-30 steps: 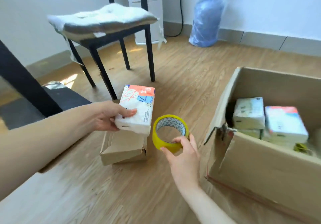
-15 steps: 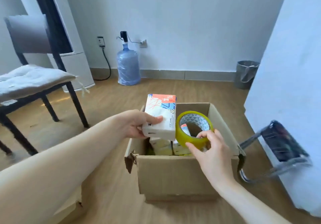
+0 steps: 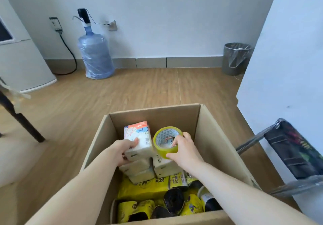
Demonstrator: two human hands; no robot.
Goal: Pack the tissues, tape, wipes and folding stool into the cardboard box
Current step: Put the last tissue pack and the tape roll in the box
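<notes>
Two bare hands reach into one open cardboard box (image 3: 206, 137) at the lower centre of the frame. The left hand (image 3: 122, 152) grasps one tissue pack (image 3: 138, 137) with an orange-and-blue printed top, thumb on its upper face and fingers wrapped round the near end, holding it above the other packs inside the box. The right hand (image 3: 183, 148) grips one roll of yellow tape (image 3: 167, 141), fingers curled over its rim and thumb under its lower edge; the roll stands tilted just right of the held pack, inside the box's walls.

Beneath them lie at least three more pale tissue packs (image 3: 139, 171), stacked toward the middle of the box. Nearer the bottom edge of the frame sit several yellow packets (image 3: 145, 187) and dark rolls (image 3: 173, 200); their exact number cannot be told.

At the right edge, one folding stool (image 3: 295, 152) with a dark seat and metal frame leans against the white wall, outside the box. One blue water jug (image 3: 96, 57) stands at the upper left, one grey bin (image 3: 235, 59) at the upper right, both on the wooden floor (image 3: 139, 88).
</notes>
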